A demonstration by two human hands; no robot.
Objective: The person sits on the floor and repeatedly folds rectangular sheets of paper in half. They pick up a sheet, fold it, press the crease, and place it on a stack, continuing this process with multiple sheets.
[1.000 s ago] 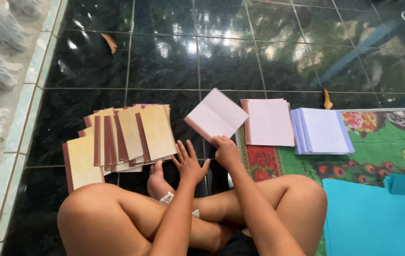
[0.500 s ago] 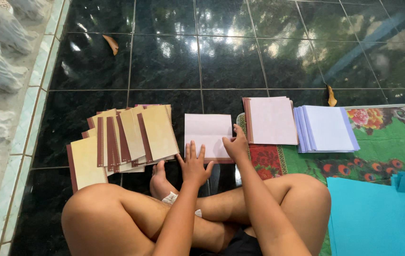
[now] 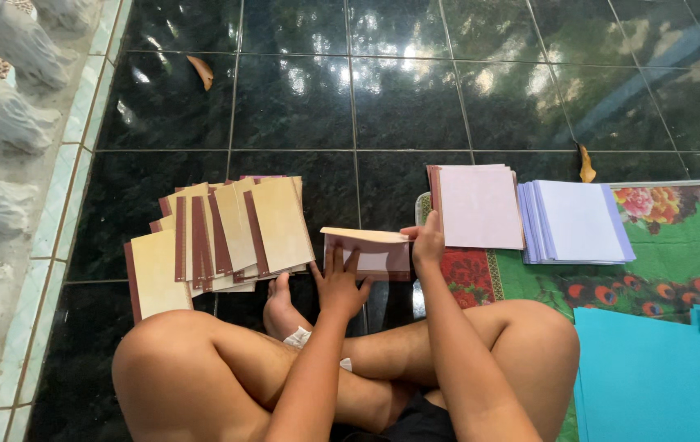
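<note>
Tan card cover point(image 3: 364, 236), maroon edge, half-folded btwn 2 hands.

Glossy dark floor tiles point(image 3: 301, 98) (reflective)

Glossy black tiled floor point(image 3: 301, 98) with pale grout lines. Two dry brown leaves: one point(image 3: 201, 70) upper left, one point(image 3: 586, 165) just above the mat's top edge. Grey stone balusters point(image 3: 2, 123) line the left edge, on a light tiled ledge point(image 3: 63, 205). Green floral mat point(image 3: 677, 254) at right. On it, a stack of lilac-edged white sheets point(image 3: 575, 221). Blue sheets point(image 3: 653, 376) cover the mat's lower right corner.
</note>
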